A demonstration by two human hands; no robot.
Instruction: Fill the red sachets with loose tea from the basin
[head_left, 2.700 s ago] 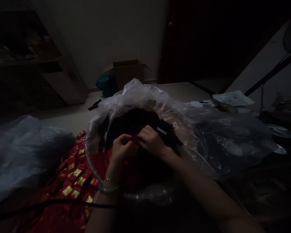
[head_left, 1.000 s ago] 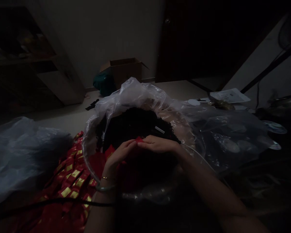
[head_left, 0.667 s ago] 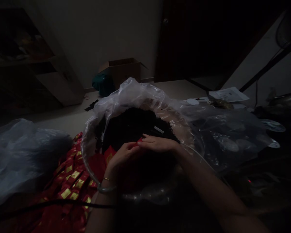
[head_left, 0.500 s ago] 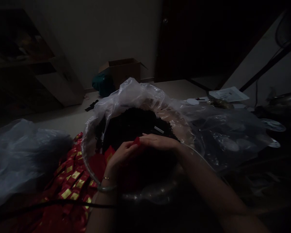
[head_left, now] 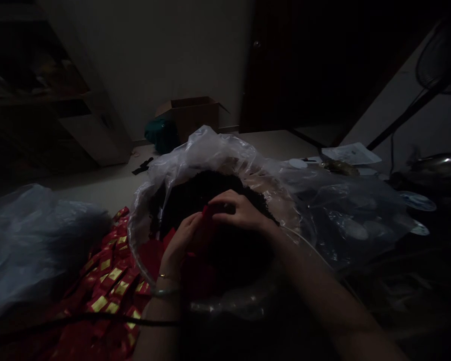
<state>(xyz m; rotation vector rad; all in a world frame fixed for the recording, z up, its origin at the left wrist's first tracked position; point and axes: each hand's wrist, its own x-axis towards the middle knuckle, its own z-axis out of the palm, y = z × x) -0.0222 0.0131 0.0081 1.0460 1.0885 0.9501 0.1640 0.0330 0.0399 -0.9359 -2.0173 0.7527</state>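
My left hand [head_left: 183,234], with a bracelet and a bangle on its wrist, is closed around a small red packet [head_left: 202,231]. At the packet's upper edge, the thumb and fingers of my right hand [head_left: 240,211] pinch it from the right. Both hands are over a round container lined with clear plastic [head_left: 206,145]. Dark, loose, crumbly material [head_left: 195,188], like dried tea leaves, fills it. More red packets [head_left: 150,253] lie inside by my left wrist. Shadow hides the lower part of the held packet.
Left of the container is a heap of red packets with gold labels [head_left: 115,275], beside a large clear plastic bag [head_left: 33,240]. Another plastic bag [head_left: 346,215] lies at right, near papers [head_left: 353,153]. An open cardboard box [head_left: 195,118] stands by the wall. A dark cord [head_left: 97,317] crosses low left.
My right hand has gone from lying flat over the packet to a raised, bent-finger pinch on its edge. The small white strip on the dark material is now out of sight.
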